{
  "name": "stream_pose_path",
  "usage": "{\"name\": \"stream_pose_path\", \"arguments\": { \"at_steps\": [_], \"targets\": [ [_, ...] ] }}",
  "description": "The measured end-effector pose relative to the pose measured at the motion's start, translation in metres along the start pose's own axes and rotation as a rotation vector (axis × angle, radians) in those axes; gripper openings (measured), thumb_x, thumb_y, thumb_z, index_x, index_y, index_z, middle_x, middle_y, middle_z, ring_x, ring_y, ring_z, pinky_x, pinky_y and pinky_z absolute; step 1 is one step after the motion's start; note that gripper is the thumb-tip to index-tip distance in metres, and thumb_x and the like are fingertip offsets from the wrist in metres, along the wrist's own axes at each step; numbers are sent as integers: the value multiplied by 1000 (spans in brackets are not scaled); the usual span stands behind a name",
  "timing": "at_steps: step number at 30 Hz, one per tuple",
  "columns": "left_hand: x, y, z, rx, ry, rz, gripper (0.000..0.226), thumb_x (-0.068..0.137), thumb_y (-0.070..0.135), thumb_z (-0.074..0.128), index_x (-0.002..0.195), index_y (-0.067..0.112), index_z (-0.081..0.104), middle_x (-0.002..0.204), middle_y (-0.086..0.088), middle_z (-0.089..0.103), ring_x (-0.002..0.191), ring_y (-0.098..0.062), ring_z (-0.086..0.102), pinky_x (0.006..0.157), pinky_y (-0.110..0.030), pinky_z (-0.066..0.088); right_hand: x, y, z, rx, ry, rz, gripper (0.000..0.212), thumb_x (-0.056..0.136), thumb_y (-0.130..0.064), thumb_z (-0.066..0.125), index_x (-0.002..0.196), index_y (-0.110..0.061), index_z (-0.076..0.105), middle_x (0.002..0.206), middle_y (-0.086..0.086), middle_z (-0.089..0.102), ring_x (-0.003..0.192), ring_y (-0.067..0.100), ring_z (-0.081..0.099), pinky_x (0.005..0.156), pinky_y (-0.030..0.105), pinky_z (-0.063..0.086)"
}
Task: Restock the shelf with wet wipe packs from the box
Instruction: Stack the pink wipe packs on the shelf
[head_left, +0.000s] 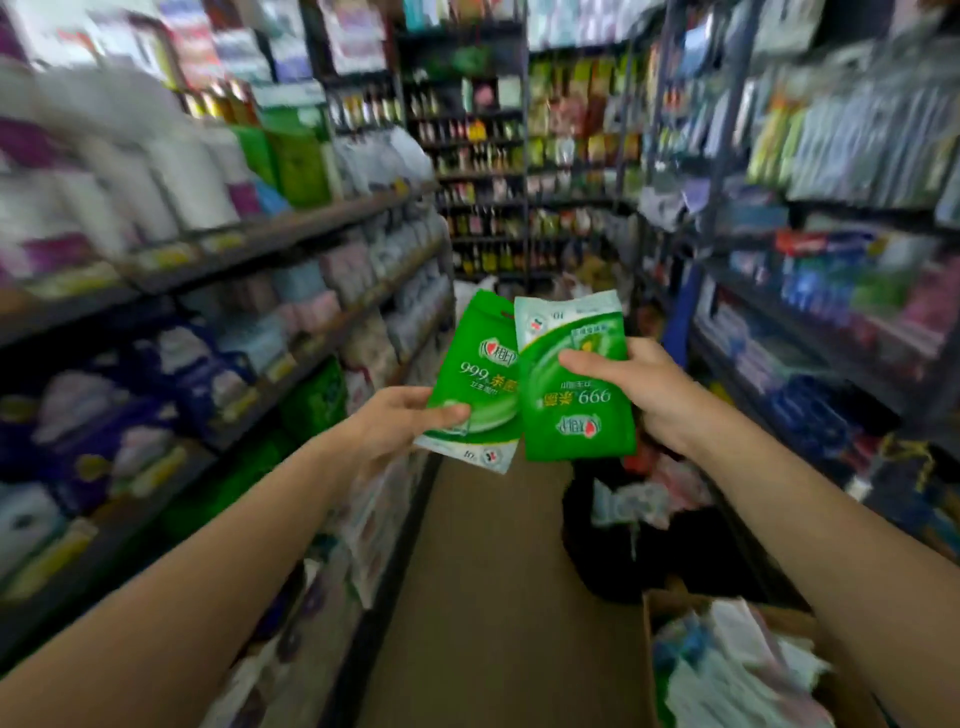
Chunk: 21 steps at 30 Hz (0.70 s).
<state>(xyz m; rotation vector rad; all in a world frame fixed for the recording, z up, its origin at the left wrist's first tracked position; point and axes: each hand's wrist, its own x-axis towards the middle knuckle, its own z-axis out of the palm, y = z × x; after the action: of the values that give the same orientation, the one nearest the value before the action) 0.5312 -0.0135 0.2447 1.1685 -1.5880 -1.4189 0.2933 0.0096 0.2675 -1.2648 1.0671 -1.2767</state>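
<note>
You have bare aisle floor (483, 582) down the centre of the frame. Packed shelves (291, 234) wall the left; dark bags (623, 540) and the cardboard box (655, 670) block lower right.

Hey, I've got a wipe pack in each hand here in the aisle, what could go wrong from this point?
1. The pack in the right hand is upside down, so it may get shelved the wrong way round.
2. The left hand pinches its pack only near the bottom edge; that light grip might slip.
3. The open cardboard box and dark bags sit on the floor close by: a possible trip hazard.
</note>
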Motion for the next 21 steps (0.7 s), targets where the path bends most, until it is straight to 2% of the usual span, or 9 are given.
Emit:
{"name": "stream_pose_path", "arguments": {
  "at_steps": [2, 5, 9, 13, 15, 17, 18, 20, 21],
  "targets": [
    [-22, 27, -40, -67, 99, 89, 13, 83, 6, 59, 94, 5, 67, 78, 1, 75, 69, -9, 70, 68, -17, 56, 8, -33, 39, 2, -21, -59, 4, 80, -11, 68, 84, -13, 68, 79, 0, 75, 65, 11, 71, 57, 23, 57],
    [-51, 56, -85, -157, 252, 219, 17, 81, 8, 62, 96, 6, 67, 78, 2, 75, 70, -9, 70, 70, -21, 57, 22, -66, 96, 20, -122, -126, 5, 80, -13, 68, 85, -14, 68, 74, -3, 74, 67, 10, 71, 61, 24, 59],
    [-80, 73, -129, -131, 403, 306, 17, 83, 4, 62, 98, 5, 68, 73, 5, 74, 65, -5, 69, 63, -15, 55, 40, -82, 174, 59, -313, -174, 26, 65, -21, 71, 90, -15, 68, 85, 0, 75, 78, 15, 71, 71, 31, 59],
    [-101, 80, -180, -136, 538, 320, 15, 82, 10, 64, 95, 13, 71, 93, -1, 74, 89, -17, 68, 88, -29, 52, 68, -90, 236, 151, -414, -194, 29, 68, -18, 69, 96, -13, 66, 98, 7, 71, 89, 22, 68, 82, 39, 55],
    [-105, 86, -207, -133, 591, 311, 16, 81, 12, 65, 96, 11, 70, 97, -5, 73, 90, -19, 68, 91, -33, 50, 89, -95, 264, 198, -456, -217, 25, 68, -16, 69, 93, -14, 66, 91, 5, 73, 83, 19, 69, 77, 36, 57],
    [-105, 94, -232, -131, 649, 312, 20, 81, 13, 65, 101, 7, 68, 97, -6, 73, 84, -18, 69, 84, -32, 54, 112, -101, 292, 234, -499, -240, 25, 68, -15, 70, 92, -14, 65, 85, 3, 73, 77, 17, 70, 70, 33, 58],
    [-103, 99, -244, -130, 674, 313, 21, 82, 13, 65, 102, 6, 67, 96, -6, 73, 80, -16, 70, 76, -30, 57, 125, -104, 306, 253, -518, -248, 22, 70, -13, 70, 92, -14, 64, 84, 3, 73, 74, 17, 70, 67, 32, 59],
    [-95, 106, -264, -100, 706, 305, 17, 86, 13, 62, 101, 6, 66, 86, -2, 73, 69, -9, 70, 60, -22, 57, 152, -108, 333, 303, -549, -264, 19, 76, -9, 69, 93, -16, 62, 79, 3, 73, 66, 15, 71, 57, 30, 59],
    [-90, 109, -273, -82, 717, 296, 16, 88, 13, 59, 101, 5, 65, 81, 0, 73, 64, -7, 69, 58, -20, 57, 165, -111, 346, 321, -563, -267, 20, 77, -9, 69, 93, -17, 61, 77, 2, 73, 63, 15, 71, 53, 30, 58]
  ]
}}
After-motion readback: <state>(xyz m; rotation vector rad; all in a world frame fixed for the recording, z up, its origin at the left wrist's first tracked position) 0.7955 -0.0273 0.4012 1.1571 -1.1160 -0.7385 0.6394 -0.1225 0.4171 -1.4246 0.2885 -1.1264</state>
